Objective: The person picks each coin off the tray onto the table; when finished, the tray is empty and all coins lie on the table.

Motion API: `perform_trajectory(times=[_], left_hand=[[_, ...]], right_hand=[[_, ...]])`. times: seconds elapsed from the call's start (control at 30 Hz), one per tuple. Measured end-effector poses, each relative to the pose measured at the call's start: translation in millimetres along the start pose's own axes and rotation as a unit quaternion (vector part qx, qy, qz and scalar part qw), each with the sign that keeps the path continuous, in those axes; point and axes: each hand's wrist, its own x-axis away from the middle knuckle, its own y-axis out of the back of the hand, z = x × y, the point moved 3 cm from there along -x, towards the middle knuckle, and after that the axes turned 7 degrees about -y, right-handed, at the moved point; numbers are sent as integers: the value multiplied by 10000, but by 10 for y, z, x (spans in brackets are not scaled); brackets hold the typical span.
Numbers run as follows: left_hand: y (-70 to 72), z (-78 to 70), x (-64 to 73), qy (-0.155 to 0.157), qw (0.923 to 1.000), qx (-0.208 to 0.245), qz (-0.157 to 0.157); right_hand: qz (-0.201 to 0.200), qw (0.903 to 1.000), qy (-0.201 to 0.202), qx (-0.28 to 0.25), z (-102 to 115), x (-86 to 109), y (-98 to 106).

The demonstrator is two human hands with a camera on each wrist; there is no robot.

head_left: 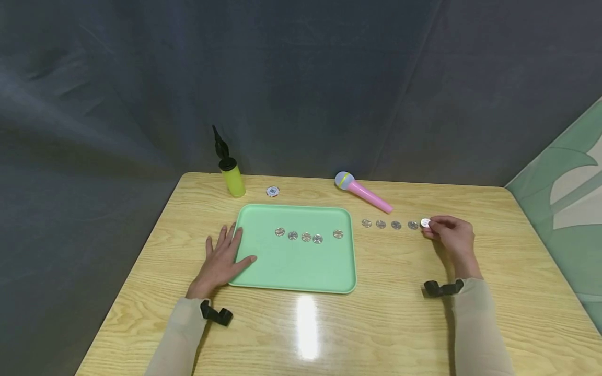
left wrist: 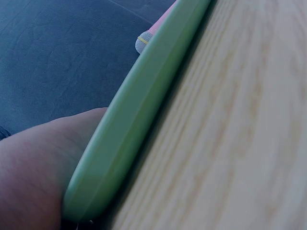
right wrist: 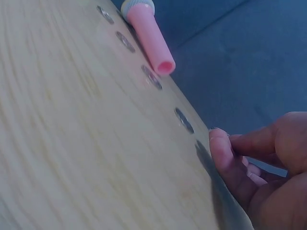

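My right hand (head_left: pixel 452 236) pinches a shiny silver coin (head_left: pixel 425 223) between thumb and fingers, at the right end of a row of similar coins (head_left: pixel 396 225) on the table. In the right wrist view its fingertips (right wrist: pixel 220 143) are close over the wood, just past the nearest coin (right wrist: pixel 183 120); the held coin is mostly hidden there. With fingers spread, my left hand (head_left: pixel 221 263) lies over the left edge of a mint-green tray (head_left: pixel 291 274), thumb across its rim. Several more silver coins (head_left: pixel 306 237) lie flat in a loose line inside the tray.
Behind the coin row lies a toy microphone (head_left: pixel 369 196) with a pink handle. A yellow-green cylinder with a black top (head_left: pixel 233 177) stands at the back left, beside a poker chip (head_left: pixel 273 191). Dark cloth (head_left: pixel 301 94) hangs along the table's back edge.
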Motion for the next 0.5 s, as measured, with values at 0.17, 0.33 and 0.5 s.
perform_trajectory(times=[0.17,0.33,0.5], left_hand=[[-3,12,2,5,10000,-20,-2],[-7,23,5,-6,10000,25,-24],[-9,17,0,26,10000,18,-7]], right_hand=[[-42,9999,-107,78,-37,-17,78],[-114,9983,-177,538,-52,-51,107],[-286,9877,-168,1527,-32,-78,93]])
